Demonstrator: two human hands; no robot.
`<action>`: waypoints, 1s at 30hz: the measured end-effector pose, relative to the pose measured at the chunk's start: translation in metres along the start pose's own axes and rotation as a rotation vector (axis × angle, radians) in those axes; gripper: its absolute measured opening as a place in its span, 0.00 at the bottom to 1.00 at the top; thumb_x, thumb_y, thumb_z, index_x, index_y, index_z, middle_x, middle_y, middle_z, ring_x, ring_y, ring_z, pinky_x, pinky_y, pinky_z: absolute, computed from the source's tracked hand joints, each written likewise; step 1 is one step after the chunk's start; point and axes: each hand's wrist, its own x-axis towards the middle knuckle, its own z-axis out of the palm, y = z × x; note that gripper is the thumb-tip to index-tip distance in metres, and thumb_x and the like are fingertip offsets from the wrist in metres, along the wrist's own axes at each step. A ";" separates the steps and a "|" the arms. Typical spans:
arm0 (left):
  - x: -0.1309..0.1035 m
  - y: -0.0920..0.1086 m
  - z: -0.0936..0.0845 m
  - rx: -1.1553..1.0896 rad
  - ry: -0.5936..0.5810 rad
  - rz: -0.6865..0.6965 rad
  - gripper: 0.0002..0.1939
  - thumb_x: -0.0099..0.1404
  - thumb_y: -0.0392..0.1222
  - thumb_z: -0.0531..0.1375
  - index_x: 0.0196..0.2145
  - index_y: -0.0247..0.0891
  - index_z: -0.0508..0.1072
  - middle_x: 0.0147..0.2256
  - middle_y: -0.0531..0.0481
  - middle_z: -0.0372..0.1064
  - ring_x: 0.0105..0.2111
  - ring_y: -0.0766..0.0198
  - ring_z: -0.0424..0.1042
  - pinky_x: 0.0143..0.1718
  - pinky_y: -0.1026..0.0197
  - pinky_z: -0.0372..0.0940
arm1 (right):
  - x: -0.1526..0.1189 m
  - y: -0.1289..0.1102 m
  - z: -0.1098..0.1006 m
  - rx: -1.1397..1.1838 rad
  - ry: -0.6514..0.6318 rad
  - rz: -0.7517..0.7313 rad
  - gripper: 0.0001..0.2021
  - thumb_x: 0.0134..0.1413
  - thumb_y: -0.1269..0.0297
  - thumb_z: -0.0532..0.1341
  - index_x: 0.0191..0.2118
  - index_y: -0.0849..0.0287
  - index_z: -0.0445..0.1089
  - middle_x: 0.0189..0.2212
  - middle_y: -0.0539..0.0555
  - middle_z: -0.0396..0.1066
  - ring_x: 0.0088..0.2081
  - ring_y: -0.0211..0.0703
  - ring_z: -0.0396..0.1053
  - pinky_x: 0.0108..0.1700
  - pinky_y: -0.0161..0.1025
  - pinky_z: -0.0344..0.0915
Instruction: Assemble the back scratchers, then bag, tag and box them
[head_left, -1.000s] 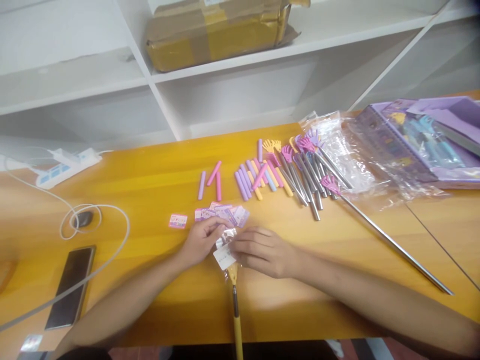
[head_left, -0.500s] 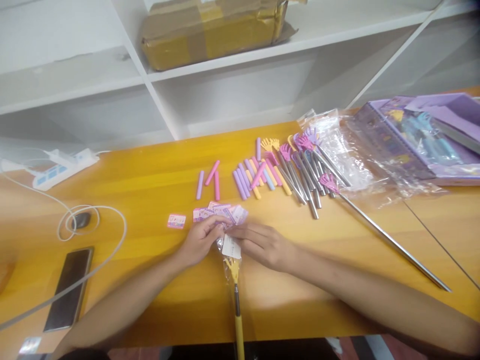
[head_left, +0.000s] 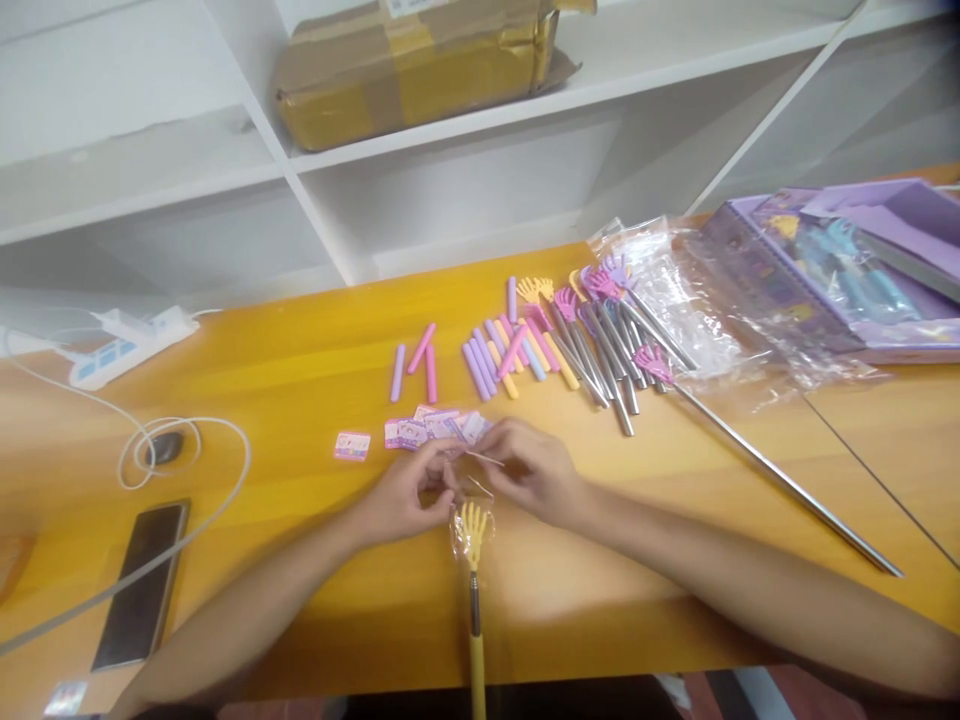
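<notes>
My left hand (head_left: 409, 493) is curled at the top of a clear plastic sleeve around a yellow hand-shaped back scratcher (head_left: 477, 600), its fingers closed near the sleeve's mouth. My right hand (head_left: 536, 472) pinches a thin card (head_left: 484, 457), seen edge-on above the sleeve. The scratcher points toward me, its yellow handle crossing the table's front edge. Just beyond my hands lies a pile of small printed cards (head_left: 427, 427), with a single card (head_left: 352, 446) to its left.
Pink, purple, yellow and blue tubes (head_left: 480, 365) lie beyond the cards, beside metal-rod scratchers (head_left: 615, 350). Plastic bags (head_left: 675, 290) and a purple box (head_left: 795, 270) are at the right. A phone (head_left: 141, 585), cable and power strip (head_left: 135, 347) are at the left.
The white card has tilted from facing me to edge-on. My hands have moved slightly apart, and the scratcher's yellow head shows more fully.
</notes>
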 end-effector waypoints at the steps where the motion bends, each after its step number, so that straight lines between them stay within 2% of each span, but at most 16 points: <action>1: 0.000 -0.002 0.001 0.010 0.000 -0.012 0.26 0.73 0.36 0.60 0.65 0.44 0.61 0.37 0.52 0.71 0.40 0.62 0.77 0.50 0.54 0.73 | 0.001 0.000 0.000 0.042 0.016 0.057 0.08 0.69 0.71 0.64 0.36 0.57 0.65 0.37 0.55 0.76 0.38 0.40 0.75 0.39 0.37 0.73; 3: -0.001 -0.006 0.003 0.009 0.028 -0.020 0.26 0.74 0.37 0.60 0.65 0.46 0.59 0.40 0.51 0.72 0.41 0.62 0.78 0.49 0.54 0.74 | 0.003 0.000 0.000 0.126 0.037 0.155 0.08 0.70 0.68 0.64 0.36 0.57 0.65 0.35 0.54 0.75 0.36 0.39 0.74 0.38 0.35 0.72; 5: -0.001 -0.010 0.004 -0.016 0.084 0.036 0.23 0.75 0.39 0.61 0.63 0.47 0.59 0.50 0.45 0.71 0.43 0.61 0.79 0.48 0.53 0.76 | 0.003 0.002 0.001 0.210 0.055 0.248 0.07 0.70 0.65 0.65 0.39 0.58 0.67 0.34 0.53 0.76 0.34 0.38 0.74 0.36 0.34 0.72; 7: 0.000 -0.011 0.004 0.006 0.116 0.126 0.16 0.75 0.39 0.61 0.57 0.46 0.65 0.59 0.41 0.66 0.47 0.59 0.79 0.49 0.52 0.77 | 0.002 0.004 0.003 0.295 0.069 0.331 0.07 0.70 0.63 0.66 0.41 0.59 0.69 0.35 0.53 0.77 0.34 0.38 0.76 0.37 0.34 0.73; 10: 0.001 -0.006 0.000 0.251 0.082 0.217 0.06 0.75 0.38 0.60 0.48 0.43 0.76 0.58 0.41 0.67 0.58 0.51 0.74 0.60 0.45 0.72 | 0.000 0.007 0.005 0.414 0.070 0.427 0.09 0.70 0.60 0.66 0.41 0.59 0.69 0.35 0.53 0.79 0.36 0.40 0.79 0.40 0.36 0.76; 11: 0.002 -0.004 -0.001 0.328 0.072 0.226 0.07 0.75 0.38 0.60 0.47 0.44 0.78 0.57 0.41 0.69 0.60 0.50 0.72 0.64 0.43 0.69 | 0.000 0.007 0.005 0.429 0.068 0.451 0.10 0.70 0.58 0.66 0.41 0.58 0.69 0.35 0.53 0.79 0.37 0.40 0.79 0.40 0.36 0.77; 13: 0.003 0.000 -0.003 0.348 0.065 0.217 0.11 0.75 0.38 0.60 0.52 0.46 0.79 0.57 0.40 0.70 0.59 0.50 0.73 0.64 0.43 0.69 | 0.000 0.008 0.005 0.423 0.063 0.484 0.12 0.69 0.56 0.67 0.40 0.58 0.69 0.34 0.53 0.78 0.35 0.39 0.78 0.38 0.36 0.76; 16: 0.003 -0.001 -0.002 0.166 0.066 0.163 0.17 0.77 0.39 0.57 0.60 0.47 0.75 0.58 0.39 0.69 0.49 0.57 0.78 0.55 0.48 0.76 | 0.003 0.007 0.001 0.343 0.070 0.446 0.12 0.72 0.55 0.65 0.41 0.59 0.72 0.34 0.53 0.77 0.35 0.39 0.76 0.39 0.36 0.75; 18: 0.003 -0.004 -0.002 0.086 0.075 0.142 0.18 0.77 0.40 0.58 0.62 0.47 0.74 0.59 0.39 0.68 0.46 0.58 0.79 0.52 0.50 0.77 | 0.006 0.007 -0.003 0.260 0.084 0.376 0.12 0.75 0.56 0.61 0.42 0.59 0.75 0.38 0.55 0.77 0.40 0.41 0.76 0.44 0.39 0.75; 20: 0.003 -0.006 -0.002 0.039 0.081 0.124 0.20 0.77 0.41 0.59 0.63 0.48 0.73 0.59 0.39 0.68 0.47 0.58 0.79 0.52 0.51 0.77 | 0.008 0.006 -0.008 0.189 0.103 0.312 0.15 0.77 0.57 0.57 0.41 0.59 0.76 0.40 0.57 0.77 0.43 0.43 0.75 0.48 0.41 0.74; 23: 0.003 -0.008 -0.004 -0.032 0.091 0.104 0.23 0.77 0.43 0.60 0.68 0.49 0.70 0.59 0.38 0.68 0.48 0.57 0.78 0.52 0.51 0.76 | 0.007 0.005 -0.013 0.133 0.114 0.278 0.17 0.78 0.59 0.56 0.38 0.59 0.76 0.37 0.56 0.75 0.41 0.42 0.74 0.45 0.41 0.73; 26: 0.004 -0.007 -0.007 -0.124 0.069 0.100 0.25 0.76 0.46 0.61 0.69 0.49 0.68 0.61 0.37 0.68 0.50 0.54 0.78 0.53 0.50 0.76 | 0.005 0.006 -0.014 0.121 0.108 0.261 0.13 0.75 0.59 0.61 0.39 0.59 0.77 0.35 0.54 0.74 0.37 0.41 0.73 0.41 0.39 0.71; 30: 0.007 -0.004 -0.011 -0.303 0.010 0.086 0.26 0.75 0.50 0.62 0.68 0.44 0.70 0.65 0.35 0.69 0.59 0.47 0.74 0.63 0.43 0.69 | 0.004 0.011 -0.011 0.154 0.117 0.266 0.10 0.69 0.60 0.68 0.36 0.59 0.73 0.33 0.52 0.73 0.35 0.39 0.72 0.37 0.36 0.69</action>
